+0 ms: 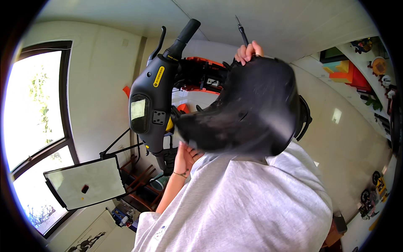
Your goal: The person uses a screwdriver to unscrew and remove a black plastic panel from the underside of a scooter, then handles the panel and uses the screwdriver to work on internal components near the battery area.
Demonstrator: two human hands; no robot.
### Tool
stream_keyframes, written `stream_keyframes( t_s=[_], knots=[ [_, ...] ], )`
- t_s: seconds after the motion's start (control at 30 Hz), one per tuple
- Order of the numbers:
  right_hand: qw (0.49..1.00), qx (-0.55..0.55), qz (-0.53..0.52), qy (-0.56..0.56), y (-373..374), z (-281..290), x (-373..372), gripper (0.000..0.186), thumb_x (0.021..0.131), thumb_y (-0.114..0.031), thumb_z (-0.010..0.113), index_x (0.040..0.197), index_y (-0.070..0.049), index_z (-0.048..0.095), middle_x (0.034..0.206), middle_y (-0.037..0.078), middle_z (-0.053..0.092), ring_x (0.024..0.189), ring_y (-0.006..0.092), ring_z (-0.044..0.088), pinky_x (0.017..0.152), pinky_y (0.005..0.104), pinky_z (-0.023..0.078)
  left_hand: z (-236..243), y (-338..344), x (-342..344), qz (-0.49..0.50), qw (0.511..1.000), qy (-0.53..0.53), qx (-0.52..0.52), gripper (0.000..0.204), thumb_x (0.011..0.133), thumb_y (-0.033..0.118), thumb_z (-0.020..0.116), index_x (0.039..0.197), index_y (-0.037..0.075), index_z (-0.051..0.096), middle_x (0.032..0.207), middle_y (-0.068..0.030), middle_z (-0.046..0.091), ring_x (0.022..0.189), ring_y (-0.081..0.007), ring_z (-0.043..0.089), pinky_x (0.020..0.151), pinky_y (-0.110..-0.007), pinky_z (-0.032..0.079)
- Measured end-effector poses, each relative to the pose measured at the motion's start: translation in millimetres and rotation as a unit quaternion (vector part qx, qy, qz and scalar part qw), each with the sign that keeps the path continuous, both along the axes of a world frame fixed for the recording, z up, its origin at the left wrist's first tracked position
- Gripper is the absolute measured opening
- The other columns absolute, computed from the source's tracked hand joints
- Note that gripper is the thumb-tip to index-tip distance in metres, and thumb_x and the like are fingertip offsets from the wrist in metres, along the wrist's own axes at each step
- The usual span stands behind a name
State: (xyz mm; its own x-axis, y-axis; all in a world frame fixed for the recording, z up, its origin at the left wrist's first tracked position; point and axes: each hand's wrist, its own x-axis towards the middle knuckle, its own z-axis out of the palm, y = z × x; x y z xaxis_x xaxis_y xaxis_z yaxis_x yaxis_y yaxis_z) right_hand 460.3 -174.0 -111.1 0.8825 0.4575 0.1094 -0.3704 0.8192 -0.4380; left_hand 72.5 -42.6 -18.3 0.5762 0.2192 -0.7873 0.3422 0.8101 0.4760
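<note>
The black shell hangs in front of the person's chest, just right of the scooter's dark handlebar unit and partly over the orange-edged body. The right hand has its fingers bent over the shell's upper rim, while the left hand, loosely curled, sits at the lower edge. To handle so broad a piece well, the person would do best to bear its weight at both ends, keep it level and give its narrow left end room beside the handlebar unit, since a knock could scuff either surface. The slim tool rising by the right hand needs its pointed tip kept away from the plastic and from the face. Much is hard to make out: the shell is blurred and its far side hidden, along with whatever lies behind it. The right thumb and wrist are out of sight, so how the tool is held is uncertain, and one cannot tell whether the left fingers grip the edge, merely touch it or stand clear.
</note>
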Motion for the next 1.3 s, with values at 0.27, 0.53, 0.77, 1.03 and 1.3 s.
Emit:
stream_keyframes(
  t_s=[0.27, 0.53, 0.77, 1.03, 1.3],
  knots=[
    [0.970, -0.191, -0.066, -0.131, 69.0, 29.9, -45.0, 0.049, 0.096, -0.020, 0.037, 0.049, -0.004, 0.038, 0.049, 0.006, 0.039, 0.048, 0.0166, 0.039, 0.054, 0.0310, 0.035, 25.9, 23.2, 52.0, 0.083, 0.990, 0.102, -0.043, 0.048, 0.086, 0.040, 0.058, 0.107, -0.004, 0.061, 0.100, -0.0169, 0.067, 0.091, -0.0301, 0.066, 0.085, -0.040, 0.054],
    [0.886, -0.434, -0.165, -0.017, 89.1, -33.5, -63.9, 0.026, 0.092, -0.021, 0.057, 0.077, -0.001, 0.059, 0.070, 0.003, 0.058, 0.066, 0.0100, 0.053, 0.065, 0.0250, 0.041, -83.7, 24.4, 46.4, 0.096, 0.989, 0.074, -0.086, 0.038, 0.080, 0.010, 0.050, 0.117, 0.001, 0.055, 0.117, -0.0129, 0.062, 0.107, -0.0300, 0.060, 0.096, -0.042, 0.047],
    [0.910, -0.377, 0.067, 0.159, 23.3, -68.7, -108.7, 0.039, 0.087, -0.029, 0.064, 0.115, -0.002, 0.059, 0.088, 0.003, 0.058, 0.078, 0.0076, 0.051, 0.072, 0.0230, 0.042, -134.3, 64.6, 79.0, 0.034, 0.998, 0.049, -0.032, 0.021, 0.092, 0.018, 0.051, 0.110, 0.007, 0.056, 0.091, -0.0033, 0.057, 0.080, -0.0156, 0.056, 0.074, -0.032, 0.048],
    [0.858, -0.477, 0.145, -0.120, 78.0, -52.2, -137.4, 0.060, 0.077, -0.016, 0.071, 0.132, -0.008, 0.048, 0.080, 0.000, 0.043, 0.071, 0.0078, 0.042, 0.063, 0.0217, 0.040, -224.6, 127.5, 47.1, 0.170, 0.957, -0.096, -0.215, 0.031, 0.091, 0.022, 0.053, 0.117, 0.006, 0.055, 0.113, -0.0078, 0.060, 0.102, -0.0197, 0.058, 0.076, -0.032, 0.054],
    [0.873, -0.466, 0.034, -0.136, 148.0, -75.4, -133.0, 0.044, 0.079, -0.009, 0.061, 0.123, -0.009, 0.056, 0.070, 0.007, 0.050, 0.059, 0.0180, 0.048, 0.057, 0.0298, 0.041, -245.0, 155.7, 79.8, 0.223, 0.915, -0.182, -0.284, 0.044, 0.091, 0.023, 0.048, 0.133, 0.009, 0.047, 0.131, -0.0094, 0.054, 0.113, -0.0229, 0.057, 0.087, -0.036, 0.053]
  ],
)
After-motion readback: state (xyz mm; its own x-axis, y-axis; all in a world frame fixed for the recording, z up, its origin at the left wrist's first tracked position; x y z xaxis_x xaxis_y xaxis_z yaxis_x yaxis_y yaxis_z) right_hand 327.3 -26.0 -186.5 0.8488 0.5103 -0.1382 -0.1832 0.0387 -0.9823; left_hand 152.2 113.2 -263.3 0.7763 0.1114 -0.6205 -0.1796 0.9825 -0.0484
